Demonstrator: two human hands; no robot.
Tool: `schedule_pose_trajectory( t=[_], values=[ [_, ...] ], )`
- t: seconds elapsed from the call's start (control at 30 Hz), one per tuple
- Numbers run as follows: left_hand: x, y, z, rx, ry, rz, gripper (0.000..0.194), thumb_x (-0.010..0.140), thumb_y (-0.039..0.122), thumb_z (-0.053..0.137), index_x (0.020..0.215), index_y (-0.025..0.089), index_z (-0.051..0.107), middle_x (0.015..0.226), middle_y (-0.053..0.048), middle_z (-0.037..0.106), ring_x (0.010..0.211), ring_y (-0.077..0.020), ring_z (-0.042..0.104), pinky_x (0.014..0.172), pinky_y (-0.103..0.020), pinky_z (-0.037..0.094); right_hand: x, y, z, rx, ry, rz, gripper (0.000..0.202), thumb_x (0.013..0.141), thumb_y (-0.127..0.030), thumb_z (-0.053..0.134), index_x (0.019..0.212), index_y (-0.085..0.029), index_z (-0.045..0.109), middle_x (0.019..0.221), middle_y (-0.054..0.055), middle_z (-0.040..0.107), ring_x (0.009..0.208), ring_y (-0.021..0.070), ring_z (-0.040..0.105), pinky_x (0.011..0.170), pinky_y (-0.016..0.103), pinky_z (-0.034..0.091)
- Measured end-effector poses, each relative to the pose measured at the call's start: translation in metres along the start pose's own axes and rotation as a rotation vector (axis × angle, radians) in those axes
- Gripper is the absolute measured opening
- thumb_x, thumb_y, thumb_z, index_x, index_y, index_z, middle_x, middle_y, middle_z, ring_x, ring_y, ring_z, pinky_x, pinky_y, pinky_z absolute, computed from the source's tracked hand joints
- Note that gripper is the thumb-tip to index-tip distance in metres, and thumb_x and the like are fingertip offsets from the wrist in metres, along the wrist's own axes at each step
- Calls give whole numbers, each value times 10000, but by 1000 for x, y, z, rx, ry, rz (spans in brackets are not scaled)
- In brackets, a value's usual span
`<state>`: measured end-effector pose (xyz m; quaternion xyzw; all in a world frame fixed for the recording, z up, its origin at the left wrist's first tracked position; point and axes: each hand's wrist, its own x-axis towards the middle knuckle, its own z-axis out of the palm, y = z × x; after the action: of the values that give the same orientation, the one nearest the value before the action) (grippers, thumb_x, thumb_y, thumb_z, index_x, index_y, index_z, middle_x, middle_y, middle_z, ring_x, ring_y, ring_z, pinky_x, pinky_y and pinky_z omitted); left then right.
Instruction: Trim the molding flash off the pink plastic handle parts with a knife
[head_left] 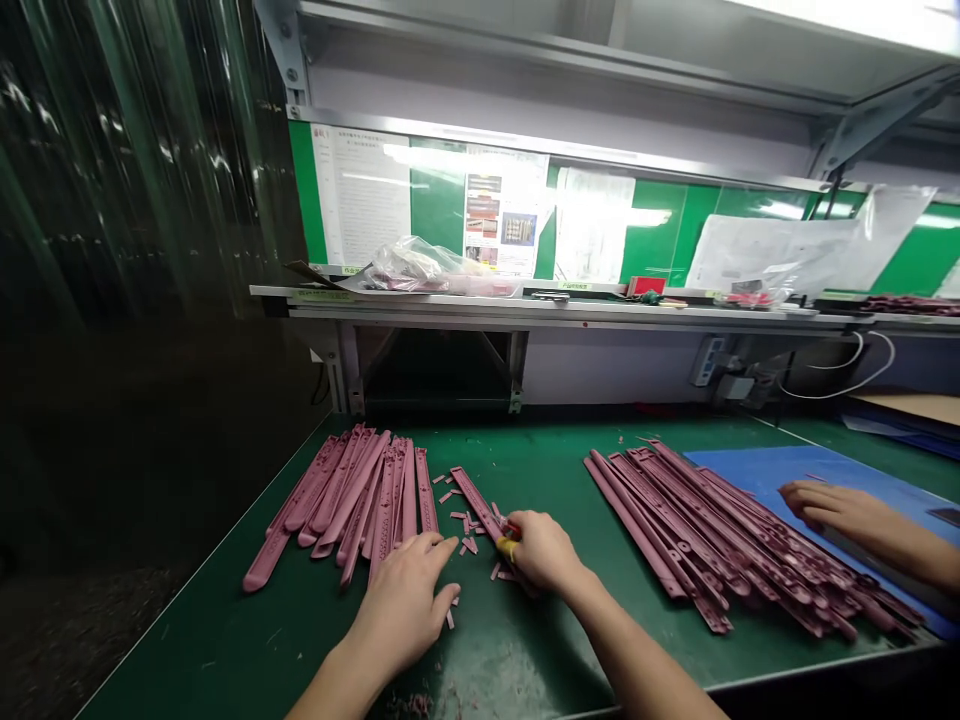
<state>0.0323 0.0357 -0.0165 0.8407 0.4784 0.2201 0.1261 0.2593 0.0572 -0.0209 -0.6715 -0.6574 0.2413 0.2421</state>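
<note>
My left hand (409,592) lies over the near ends of a pile of long pink plastic strips (352,490), its fingers stretched out and thumb apart. Its fingertips are at the strips, but I cannot tell whether they press on one. My right hand (545,550) is closed around a small red and yellow tool (508,545), mostly hidden by the fingers. Under that hand a single pink strip (474,498) slants across the green table (540,460). Small pink offcuts (469,545) lie scattered between my hands.
A second pile of pink strips (720,540) lies to the right. Beyond it, another person's hand (844,510) is over a blue mat (795,475). A shelf (450,310) crosses the back, with a clear plastic bag (427,268) on it. Pink shavings (416,703) lie near the front.
</note>
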Motion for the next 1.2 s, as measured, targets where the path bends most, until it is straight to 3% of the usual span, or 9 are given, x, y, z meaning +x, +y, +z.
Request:
schedule_pose_trajectory(
  t=[0.27, 0.4, 0.5, 0.63, 0.77, 0.87, 0.93, 1.03, 1.2],
  values=[
    [20, 40, 4, -289, 209, 74, 743, 704, 219, 647, 1394, 199, 372, 1458, -123, 362, 1379, -318, 208, 1117, -492, 116, -51, -45, -40, 581, -33, -222, 357, 785, -450, 616, 937, -129, 652, 700, 13, 577, 524, 82, 454, 479, 210, 404],
    [0, 73, -14, -594, 166, 48, 279, 870, 271, 453, 1127, 193, 531, 993, -99, 603, 951, -248, 554, 892, -404, 402, -88, -62, -42, 768, 18, -266, 447, 781, -518, 604, 1049, -160, 610, 647, -19, 478, 454, 65, 307, 384, 196, 286],
    [-27, 85, -21, -864, -14, -1, 108, 851, 322, 518, 870, 217, 534, 688, 3, 505, 595, -139, 489, 600, -283, 428, -95, -68, -21, 832, 102, -301, 352, 833, -510, 574, 915, -172, 624, 569, -48, 364, 449, 78, 274, 383, 206, 263],
    [-53, 72, -8, -1188, -253, -187, 306, 775, 504, 560, 791, 209, 480, 499, 81, 335, 347, -67, 258, 329, -216, 282, -80, -57, 24, 794, 137, -296, 448, 938, -538, 347, 761, -181, 553, 550, -60, 305, 451, 90, 288, 433, 218, 330],
    [-57, 35, 4, -1370, -149, -447, 468, 831, 651, 402, 1008, 221, 462, 658, 49, 461, 436, -74, 412, 383, -205, 408, -61, -25, 46, 650, 112, -274, 368, 877, -526, 494, 879, -175, 604, 686, 3, 518, 634, 152, 493, 648, 277, 445],
    [-55, 11, -2, -1360, -90, -592, 416, 864, 588, 429, 832, 178, 488, 532, 49, 459, 490, -100, 514, 488, -223, 478, -56, -3, 45, 538, 128, -241, 306, 893, -454, 494, 1020, -191, 587, 844, 45, 602, 777, 195, 539, 747, 312, 435],
    [-54, 5, -12, -1340, -125, -630, 391, 846, 549, 503, 926, 167, 516, 485, 43, 497, 434, -119, 526, 409, -214, 451, -58, 1, 39, 488, 116, -243, 257, 911, -403, 474, 994, -201, 610, 858, 48, 626, 785, 196, 550, 744, 303, 428],
    [-56, 13, -28, -1375, -145, -683, 520, 815, 448, 611, 1231, 216, 405, 665, 5, 637, 397, -104, 534, 324, -177, 420, -67, -11, 25, 411, 86, -302, 213, 900, -363, 521, 976, -231, 670, 911, 45, 670, 832, 194, 583, 762, 280, 431],
    [-60, 34, -40, -1498, -213, -778, 375, 829, 397, 606, 1147, 229, 501, 715, 0, 660, 289, -50, 475, 284, -139, 362, -73, -39, 4, 207, 200, -463, 226, 897, -360, 559, 1054, -263, 690, 833, 40, 687, 725, 168, 599, 671, 264, 448]
  ],
)
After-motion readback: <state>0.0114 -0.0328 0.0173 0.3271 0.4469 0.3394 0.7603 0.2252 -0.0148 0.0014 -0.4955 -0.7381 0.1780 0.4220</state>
